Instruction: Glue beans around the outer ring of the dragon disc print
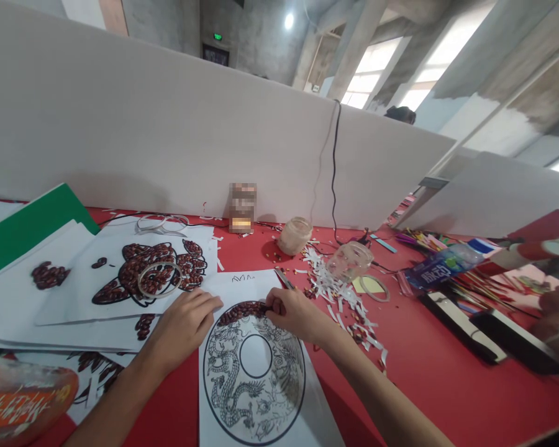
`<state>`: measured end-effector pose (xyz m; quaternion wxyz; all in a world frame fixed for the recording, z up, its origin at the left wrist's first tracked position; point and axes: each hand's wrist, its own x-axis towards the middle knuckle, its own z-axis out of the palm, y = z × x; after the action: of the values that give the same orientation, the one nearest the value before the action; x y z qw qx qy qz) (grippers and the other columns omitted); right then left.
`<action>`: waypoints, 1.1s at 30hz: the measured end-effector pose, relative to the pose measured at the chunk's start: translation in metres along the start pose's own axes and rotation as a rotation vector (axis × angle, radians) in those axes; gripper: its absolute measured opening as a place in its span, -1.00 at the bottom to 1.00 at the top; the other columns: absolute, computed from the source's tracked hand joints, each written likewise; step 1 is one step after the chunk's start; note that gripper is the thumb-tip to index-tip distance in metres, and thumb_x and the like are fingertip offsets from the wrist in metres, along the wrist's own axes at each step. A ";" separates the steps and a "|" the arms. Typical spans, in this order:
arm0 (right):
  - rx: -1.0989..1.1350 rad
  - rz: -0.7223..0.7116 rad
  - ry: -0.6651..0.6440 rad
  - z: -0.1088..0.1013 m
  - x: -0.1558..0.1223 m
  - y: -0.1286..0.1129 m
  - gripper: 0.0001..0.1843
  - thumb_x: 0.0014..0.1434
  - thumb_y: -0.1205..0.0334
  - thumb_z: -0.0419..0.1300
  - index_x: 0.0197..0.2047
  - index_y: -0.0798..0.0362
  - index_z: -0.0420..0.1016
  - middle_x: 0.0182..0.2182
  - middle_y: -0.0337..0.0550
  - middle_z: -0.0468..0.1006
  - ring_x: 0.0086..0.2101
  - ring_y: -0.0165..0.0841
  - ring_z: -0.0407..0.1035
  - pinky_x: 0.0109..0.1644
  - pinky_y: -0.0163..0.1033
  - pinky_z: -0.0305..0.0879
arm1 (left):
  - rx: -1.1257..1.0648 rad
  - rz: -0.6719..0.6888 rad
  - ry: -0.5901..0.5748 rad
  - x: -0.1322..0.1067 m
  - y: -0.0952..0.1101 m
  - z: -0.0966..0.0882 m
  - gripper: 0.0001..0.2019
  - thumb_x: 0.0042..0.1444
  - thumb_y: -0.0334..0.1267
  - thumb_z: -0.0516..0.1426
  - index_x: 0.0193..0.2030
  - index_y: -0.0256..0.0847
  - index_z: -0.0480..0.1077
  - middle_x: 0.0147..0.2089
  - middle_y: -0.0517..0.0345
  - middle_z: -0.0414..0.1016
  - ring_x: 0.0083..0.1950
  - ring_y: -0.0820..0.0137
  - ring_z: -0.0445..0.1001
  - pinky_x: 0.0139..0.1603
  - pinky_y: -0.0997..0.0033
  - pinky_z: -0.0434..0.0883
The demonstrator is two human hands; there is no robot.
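A white sheet with a round black dragon drawing (254,366) lies in front of me on the red table (428,385). Dark red beans (240,310) cover the top arc of its rim. My left hand (186,323) rests with curled fingers on the sheet's upper left corner, pressing it down. My right hand (295,313) is pinched at the right end of the bean row, holding metal tweezers (284,279) whose shaft sticks up behind the fingers.
Left lie sheets with a bean-filled flower picture (153,270), a tape ring (159,279), green card (28,223). Two glass jars (294,236) (349,261), paper scraps (335,292), a water bottle (440,264), a white partition (168,136) behind, an orange bag (23,397) near left.
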<state>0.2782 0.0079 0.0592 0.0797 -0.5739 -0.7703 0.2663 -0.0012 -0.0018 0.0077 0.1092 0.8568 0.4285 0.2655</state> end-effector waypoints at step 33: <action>-0.072 0.021 0.420 -0.053 -0.035 0.096 -0.70 0.30 0.25 0.04 -0.11 0.08 0.59 -0.21 -0.03 0.65 -0.26 -0.26 0.47 -0.10 -0.19 0.33 | 0.015 0.063 0.043 -0.003 -0.001 0.000 -0.69 0.32 -0.36 0.00 0.03 -0.10 0.53 0.03 0.13 0.62 0.07 0.26 0.48 0.15 0.14 0.43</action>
<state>0.3933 0.0115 0.0627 0.2150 -0.6272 -0.7399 0.1140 -0.0035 -0.0038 0.0063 0.0850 0.8648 0.4055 0.2837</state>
